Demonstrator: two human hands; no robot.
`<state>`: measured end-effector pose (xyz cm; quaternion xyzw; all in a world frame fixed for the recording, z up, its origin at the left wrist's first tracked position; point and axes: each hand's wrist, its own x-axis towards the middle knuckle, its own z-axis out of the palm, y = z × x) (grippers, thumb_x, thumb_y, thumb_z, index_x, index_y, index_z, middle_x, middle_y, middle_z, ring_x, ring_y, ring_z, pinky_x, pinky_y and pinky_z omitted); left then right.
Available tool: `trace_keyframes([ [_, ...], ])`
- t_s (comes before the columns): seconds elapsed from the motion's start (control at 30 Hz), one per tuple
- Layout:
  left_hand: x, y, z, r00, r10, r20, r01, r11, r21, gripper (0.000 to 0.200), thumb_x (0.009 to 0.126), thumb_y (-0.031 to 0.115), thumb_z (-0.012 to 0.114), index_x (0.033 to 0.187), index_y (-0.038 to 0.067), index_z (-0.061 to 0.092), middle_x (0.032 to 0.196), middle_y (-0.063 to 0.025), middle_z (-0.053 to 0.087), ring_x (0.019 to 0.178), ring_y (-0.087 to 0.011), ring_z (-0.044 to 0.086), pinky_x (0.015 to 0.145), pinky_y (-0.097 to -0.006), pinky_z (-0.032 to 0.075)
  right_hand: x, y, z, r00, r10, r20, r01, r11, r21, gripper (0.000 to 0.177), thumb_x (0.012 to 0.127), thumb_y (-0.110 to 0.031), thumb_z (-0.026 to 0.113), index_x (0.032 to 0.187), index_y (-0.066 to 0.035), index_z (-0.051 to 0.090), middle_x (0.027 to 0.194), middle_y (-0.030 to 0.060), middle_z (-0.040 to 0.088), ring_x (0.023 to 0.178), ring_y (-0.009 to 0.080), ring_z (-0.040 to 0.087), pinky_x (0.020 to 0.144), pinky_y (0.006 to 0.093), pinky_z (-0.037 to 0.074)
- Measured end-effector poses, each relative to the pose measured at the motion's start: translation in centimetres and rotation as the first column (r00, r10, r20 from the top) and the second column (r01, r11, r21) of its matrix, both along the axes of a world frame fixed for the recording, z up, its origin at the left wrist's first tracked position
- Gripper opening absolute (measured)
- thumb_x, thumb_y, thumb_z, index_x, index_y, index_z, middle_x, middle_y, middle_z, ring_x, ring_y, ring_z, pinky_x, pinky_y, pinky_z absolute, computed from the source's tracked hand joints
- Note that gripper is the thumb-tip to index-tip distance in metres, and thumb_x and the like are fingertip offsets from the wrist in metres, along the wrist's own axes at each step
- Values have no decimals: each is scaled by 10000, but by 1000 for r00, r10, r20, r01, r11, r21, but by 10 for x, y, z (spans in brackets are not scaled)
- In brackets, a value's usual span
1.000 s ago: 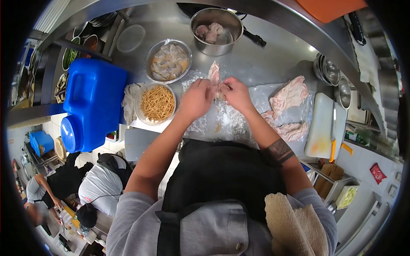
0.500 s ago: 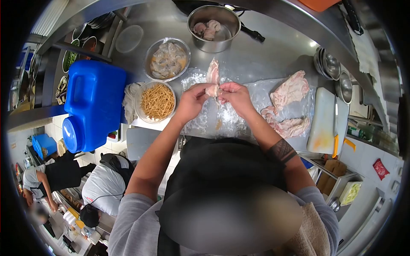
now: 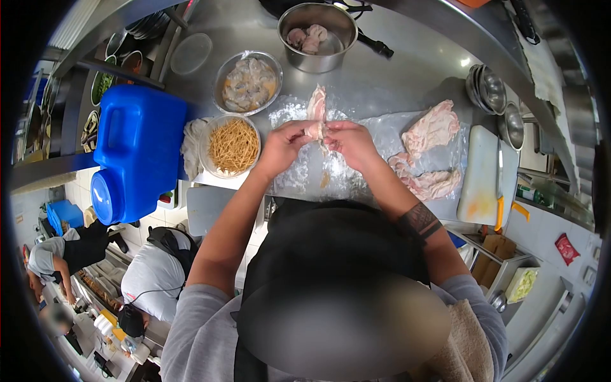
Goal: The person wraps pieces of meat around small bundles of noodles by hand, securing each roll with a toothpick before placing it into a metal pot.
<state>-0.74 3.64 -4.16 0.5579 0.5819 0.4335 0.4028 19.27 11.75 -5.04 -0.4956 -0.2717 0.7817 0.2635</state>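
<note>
Both hands on one strip of pale meat [image 3: 317,103], over the floured part of a plastic sheet [image 3: 389,129]. Left hand [image 3: 283,148]: thumb and fingers pinching the strip's near part. Right hand [image 3: 352,144]: fingertips gripping it just beside, close to the left ones. Far end points toward a pot [image 3: 320,64] with rolled meat inside; cannot tell whether that end touches the sheet. Left: tub [image 3: 203,150] of thin sticks [image 3: 234,146], bowl [image 3: 221,93] of wet pieces. Right: two meat slabs [image 3: 433,129], then board [image 3: 478,149], knife [image 3: 499,184] lying on it.
</note>
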Motion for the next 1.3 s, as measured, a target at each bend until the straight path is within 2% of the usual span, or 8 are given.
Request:
trace_keyframes([
  [0.1,-2,-1,-1,999,-23,-25,24,998,61,348,908,-12,764,1241,91,769,1146,-94,758,1010,-239,726,901,-337,573,2,-3,5,999,20,33,-20,1000,14,239,915,6,724,1145,49,673,959,101,707,745,166,669,631,296,513],
  [0.5,1,1,-12,1000,11,-15,-10,997,76,344,884,-6,786,1216,82,773,1182,-92,730,1057,-239,709,883,-344,583,-6,4,0,952,133,274,-211,938,276,133,819,-6,754,941,38,725,756,90,698,558,132,626,455,291,474],
  [0.67,2,-1,-5,972,7,-235,32,986,164,359,870,60,804,1224,81,747,1259,-107,695,1138,-302,669,947,-400,564,-2,8,-5,866,201,458,-392,841,373,282,841,-23,748,1117,30,743,839,99,740,616,135,668,536,280,528],
  [0.8,-1,3,3,919,-29,-393,109,977,183,421,852,173,818,1249,76,718,1230,-136,683,1178,-363,631,1015,-439,527,3,-11,-8,948,122,292,-257,837,483,409,852,-4,734,1260,-4,707,967,114,742,746,141,703,649,298,573],
  [0.87,-2,11,-4,917,-14,-398,96,978,187,391,849,186,807,1210,63,724,1164,-132,684,1122,-362,636,976,-443,531,7,-14,2,863,196,465,-478,615,628,499,851,19,740,1342,-44,672,1075,122,722,862,164,715,760,327,592],
  [1.1,3,25,0,917,-51,-395,45,999,-23,450,843,195,777,1261,44,704,1132,-154,673,1117,-371,623,980,-452,521,1,7,-6,836,114,537,-516,500,696,470,829,-75,826,1286,-73,717,1007,124,695,837,236,690,787,358,577],
  [1.23,9,19,17,940,-3,-342,9,1000,18,533,834,128,759,1352,62,649,1247,-164,646,1183,-376,606,1025,-456,510,1,22,9,698,158,699,-670,491,558,369,869,-175,838,1209,-56,758,919,86,682,809,167,656,756,325,552],
  [1.3,9,19,28,883,-107,-457,213,959,186,591,823,37,743,1397,76,607,1356,-174,599,1243,-381,581,1061,-462,497,-1,26,11,671,164,723,-688,500,526,361,872,-222,841,1183,-54,768,899,91,688,813,178,662,757,334,551],
])
